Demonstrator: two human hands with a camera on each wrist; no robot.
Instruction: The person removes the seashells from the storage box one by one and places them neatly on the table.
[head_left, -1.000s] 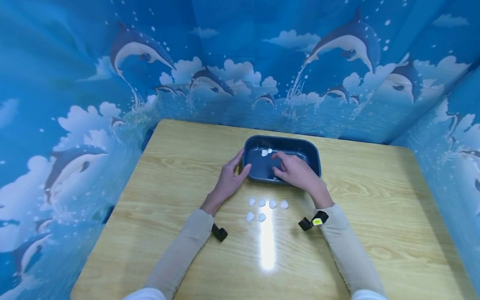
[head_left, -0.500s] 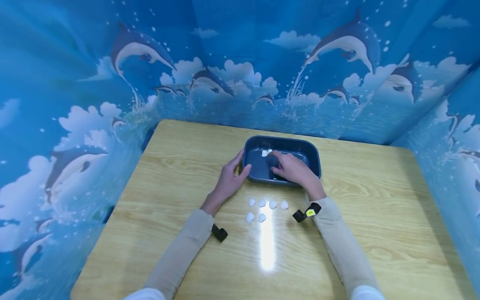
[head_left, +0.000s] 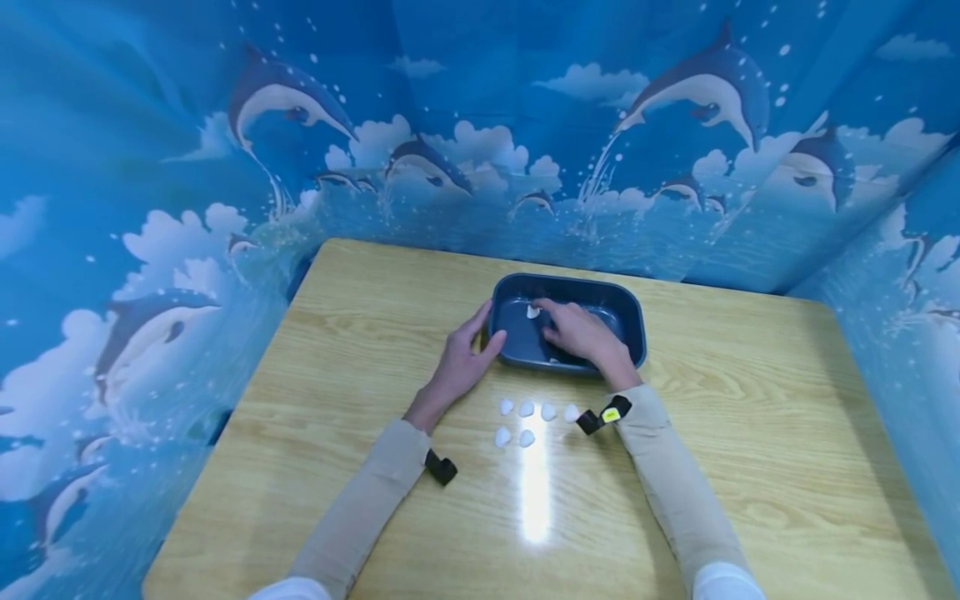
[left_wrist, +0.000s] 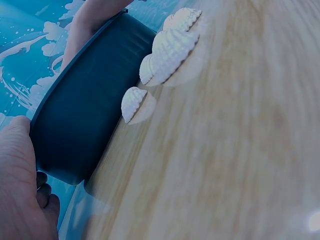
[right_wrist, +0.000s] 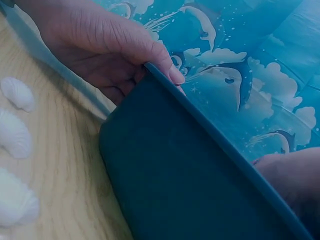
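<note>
A dark blue rectangular basin [head_left: 517, 354] stands on the table, with white seashells inside. My left hand [head_left: 459, 358] holds its left end; in the right wrist view the thumb lies over the rim and the fingers are outside the wall. My right hand [head_left: 585, 333] reaches into the basin. Its index fingertip is at a white seashell [head_left: 533, 312], with the thumb apart from it; other fingers are hidden. A small white bit [head_left: 554, 360] shows by the near inner wall. In the right wrist view the basin wall [right_wrist: 165, 170] hides most of the right hand.
Several white seashells [head_left: 527, 437] lie in two rows on the wooden table [head_left: 337, 350], in front of the basin. Ribbed shells [left_wrist: 172, 52] stand close to the basin wall in the left wrist view. A dolphin-printed cloth [head_left: 480, 217] hangs behind the table and at both sides.
My right hand has moved left and deeper toward the shells in the basin. Its fingers now cover the smaller of two shells seen there before. My left hand stays at the rim.
</note>
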